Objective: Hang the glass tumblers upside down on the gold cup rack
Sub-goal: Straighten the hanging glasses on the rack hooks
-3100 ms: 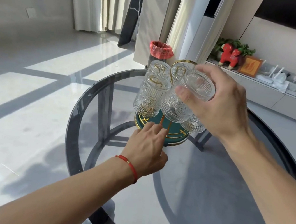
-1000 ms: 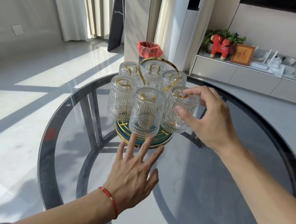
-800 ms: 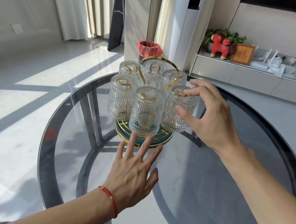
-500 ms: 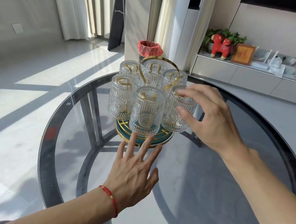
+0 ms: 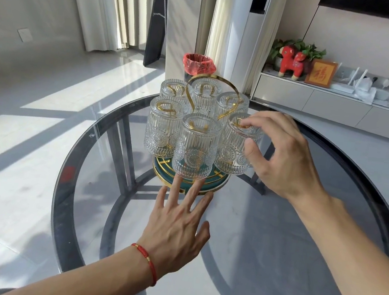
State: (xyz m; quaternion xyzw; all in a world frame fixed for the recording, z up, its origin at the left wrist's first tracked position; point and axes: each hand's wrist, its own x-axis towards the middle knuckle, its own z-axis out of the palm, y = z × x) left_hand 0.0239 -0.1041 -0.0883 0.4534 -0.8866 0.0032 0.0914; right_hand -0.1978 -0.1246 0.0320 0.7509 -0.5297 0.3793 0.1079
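The gold cup rack (image 5: 214, 78) stands on its green and gold round base (image 5: 211, 185) at the far side of a round glass table (image 5: 65, 181). Several ribbed glass tumblers hang upside down on it in a ring, with one at the front (image 5: 196, 147). My right hand (image 5: 286, 157) is on the front-right tumbler (image 5: 232, 152), index fingertip on its upturned bottom and thumb against its side. My left hand (image 5: 175, 229) lies flat on the table with fingers spread, fingertips touching the front of the rack's base.
A bin with a red liner (image 5: 199, 65) stands on the floor behind the table. A low white cabinet (image 5: 318, 101) with a red toy horse, a framed picture and small items runs along the right wall. Curtains hang at the back left.
The tumbler my right hand carried at an angle now hangs on the rack's front-right prong. Over the last second my right fingers curled onto its top; my left hand stayed flat.
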